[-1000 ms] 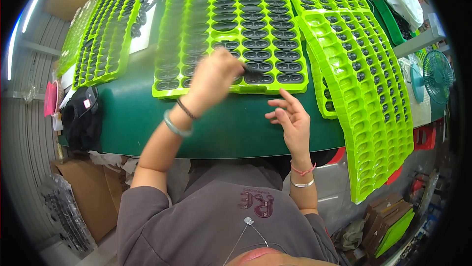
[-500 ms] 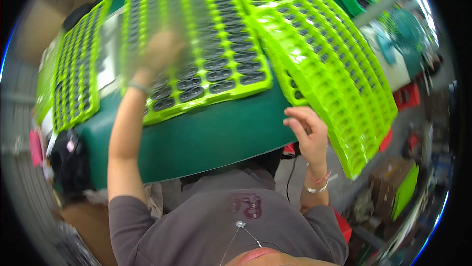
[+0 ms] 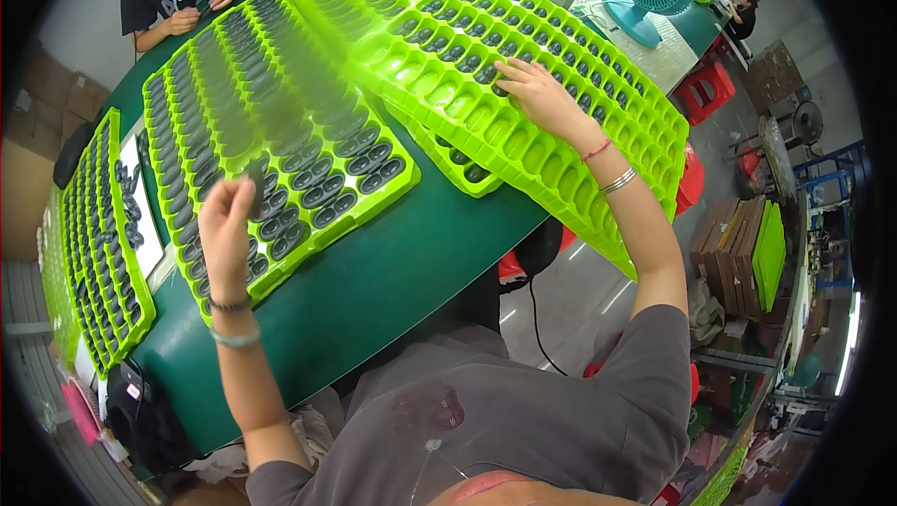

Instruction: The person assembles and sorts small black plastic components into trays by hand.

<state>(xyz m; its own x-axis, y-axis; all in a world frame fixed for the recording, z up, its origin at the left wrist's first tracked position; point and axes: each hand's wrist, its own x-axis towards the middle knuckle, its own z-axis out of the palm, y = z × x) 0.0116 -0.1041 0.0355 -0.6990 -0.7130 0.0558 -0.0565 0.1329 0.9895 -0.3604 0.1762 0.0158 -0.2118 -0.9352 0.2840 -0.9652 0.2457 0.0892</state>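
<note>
Left grip (image 3: 245, 190) pinches a dark piece (image 3: 256, 190) above one tray (image 3: 322, 242); right grip (image 3: 505, 76) is spread over another tray (image 3: 551, 165) overhanging the bench edge (image 3: 425, 296).

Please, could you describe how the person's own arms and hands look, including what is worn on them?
Both arms have short dark grey sleeves. The left hand is gloveless, with a dark bracelet and pale bangle. The right hand, also gloveless, has a pinkish-red cord bracelet and silvery bangle.
</note>
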